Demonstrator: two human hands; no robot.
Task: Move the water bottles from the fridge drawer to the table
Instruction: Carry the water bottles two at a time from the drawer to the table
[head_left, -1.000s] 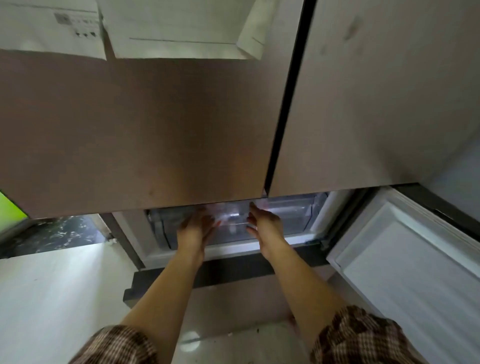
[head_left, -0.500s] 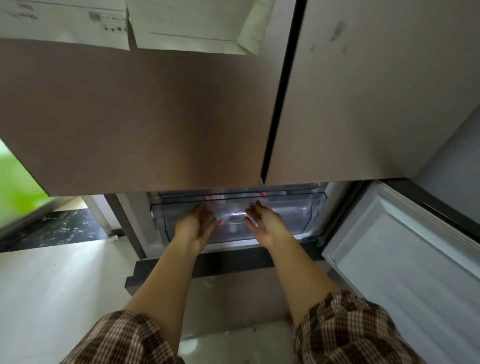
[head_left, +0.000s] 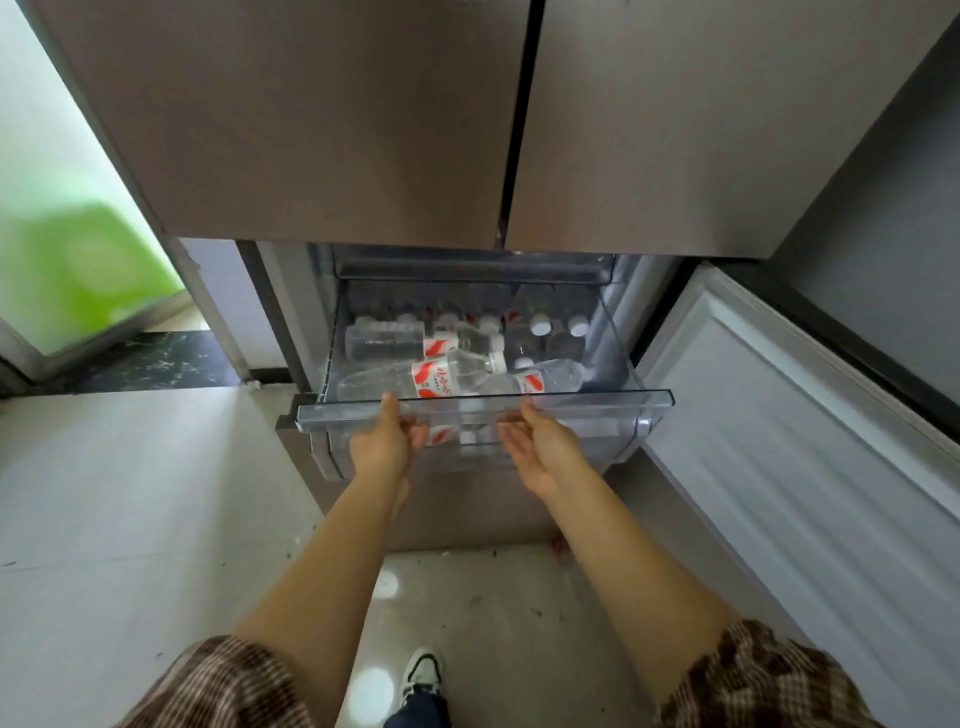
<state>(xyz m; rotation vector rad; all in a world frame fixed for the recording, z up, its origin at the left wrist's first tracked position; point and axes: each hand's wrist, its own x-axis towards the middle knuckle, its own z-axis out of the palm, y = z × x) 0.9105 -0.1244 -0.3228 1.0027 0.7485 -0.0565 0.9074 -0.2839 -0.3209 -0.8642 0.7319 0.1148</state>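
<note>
The clear plastic fridge drawer (head_left: 597, 402) stands pulled out below the two brown upper doors. Inside lie several clear water bottles with red-and-white labels; one long bottle (head_left: 415, 376) lies across the front, another (head_left: 545, 379) to its right, and white-capped bottles (head_left: 540, 326) stand behind. My left hand (head_left: 387, 441) grips the drawer's front lip, thumb on top and fingers curled under. My right hand (head_left: 540, 447) holds the same lip further right, thumb on the rim and fingers beneath.
The lower fridge door (head_left: 810, 441) hangs open at the right, its white inner face toward me. Pale floor tiles (head_left: 130, 493) spread left. A green glass panel (head_left: 67, 260) sits at far left. My shoe (head_left: 423, 673) shows below.
The drawer has slid out toward me with both hands on its front edge, and the bottles inside have come into view. The camera has tilted downward.
</note>
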